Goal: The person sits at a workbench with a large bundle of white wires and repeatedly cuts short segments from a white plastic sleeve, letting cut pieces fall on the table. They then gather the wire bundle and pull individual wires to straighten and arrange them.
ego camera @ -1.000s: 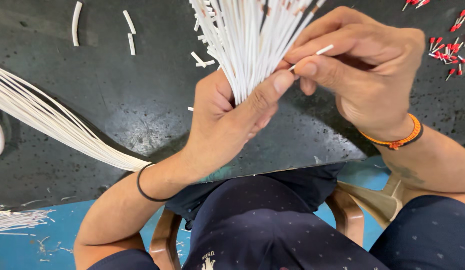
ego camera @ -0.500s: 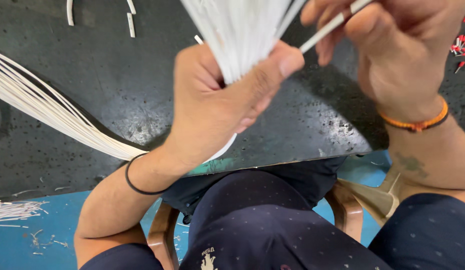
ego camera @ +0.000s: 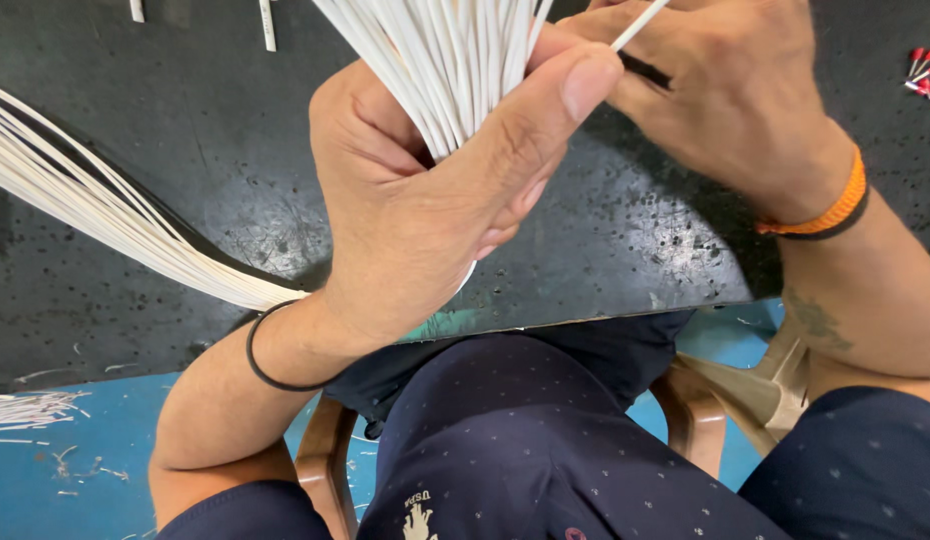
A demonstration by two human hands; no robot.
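Observation:
My left hand [ego camera: 425, 200] grips a thick bundle of thin white wires [ego camera: 450, 60] that fans upward out of the fist. The same bundle trails out to the left across the dark worktable [ego camera: 185, 180] as long white strands [ego camera: 95, 210]. My right hand [ego camera: 725, 90], with an orange band at the wrist, pinches a single white wire [ego camera: 640, 22] at the top right of the bundle. Both hands are close to the camera, over the table's near edge.
Small red-capped terminals [ego camera: 925, 75] lie at the table's far right. Short white wire offcuts [ego camera: 268, 25] lie at the top left. More white scraps [ego camera: 30, 410] litter the blue floor at the lower left. My lap and a brown chair [ego camera: 320, 460] fill the bottom.
Both hands have come closer to the camera with the bundle. My right hand has drawn the single wire up and to the right of the bundle.

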